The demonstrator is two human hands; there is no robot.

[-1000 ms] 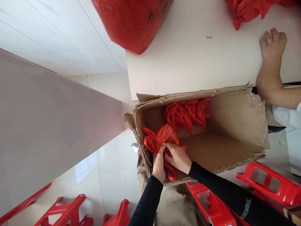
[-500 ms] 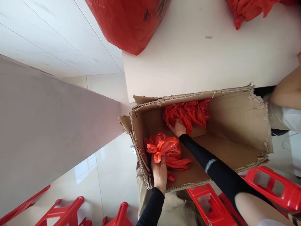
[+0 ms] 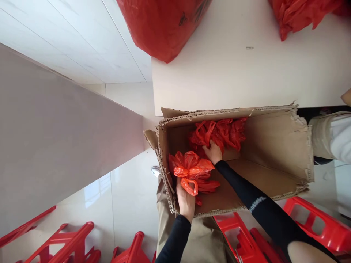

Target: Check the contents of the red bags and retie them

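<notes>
An open cardboard box (image 3: 276, 142) lies on its side below the table edge. My left hand (image 3: 185, 200) is closed on a bundle of red plastic bags (image 3: 192, 170) at the box's near left corner. Deeper inside, my right hand (image 3: 213, 151) grips a second bunch of red plastic bags (image 3: 222, 132) that lies against the back wall of the box. Both my arms wear black sleeves.
A white table (image 3: 241, 73) carries a big filled red bag (image 3: 161, 25) and more red bags (image 3: 301, 14) at the top right. Red plastic stools (image 3: 241, 237) stand on the tiled floor. Another person's leg and arm (image 3: 331, 135) show at the right edge.
My right hand left the near bundle and reached to the bags at the back of the box. My left hand keeps the near bundle. The other person's hand withdrew from the table.
</notes>
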